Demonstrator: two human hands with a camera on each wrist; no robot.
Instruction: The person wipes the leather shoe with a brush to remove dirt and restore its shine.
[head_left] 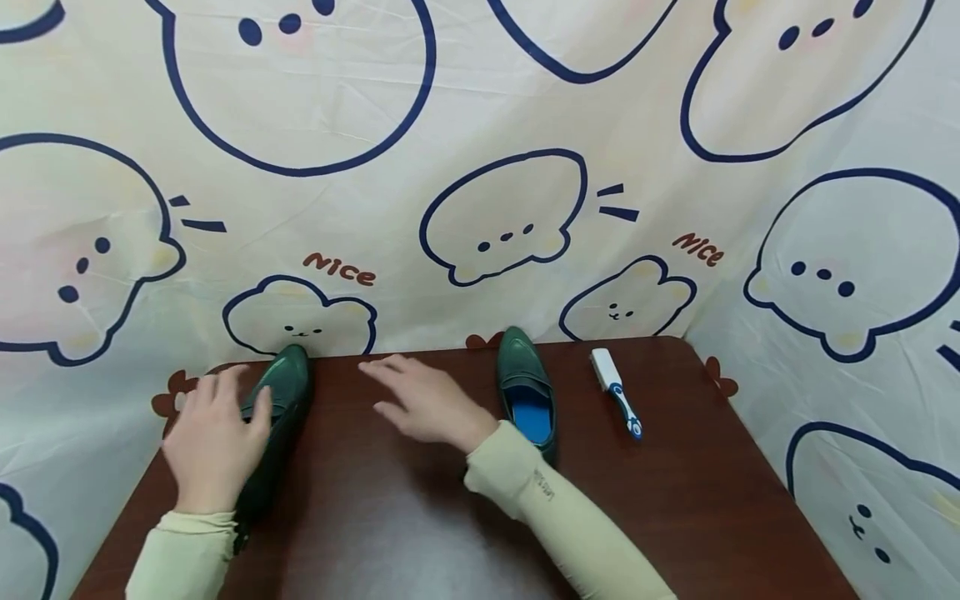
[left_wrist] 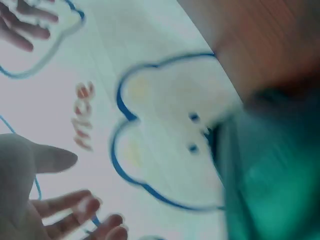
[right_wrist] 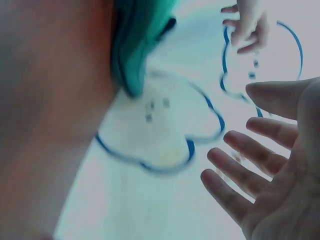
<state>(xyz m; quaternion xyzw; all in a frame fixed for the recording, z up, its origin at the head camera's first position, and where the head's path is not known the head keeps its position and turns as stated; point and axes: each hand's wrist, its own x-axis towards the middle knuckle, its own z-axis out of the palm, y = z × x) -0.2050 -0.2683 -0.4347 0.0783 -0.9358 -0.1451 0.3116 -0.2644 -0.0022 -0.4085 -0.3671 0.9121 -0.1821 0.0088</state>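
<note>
I saw the left hand (head_left: pixel 215 442) and right hand (head_left: pixel 429 402) loosely spread, holding nothing, green shoes (head_left: pixel 521 360) apart, perhaps for easy access.

"Nice" printed twice in brown on the white cartoon-print backdrop sheet (head_left: pixel 465 108): one "Nice" above the table's (head_left: pixel 675 500) far edge, left of its middle, the other above its far right corner. Left wrist view: "Nice" again, sideways, blurred. Right sleeve (head_left: pixel 592 542), over table: small dark lettering, unreadable.
</note>
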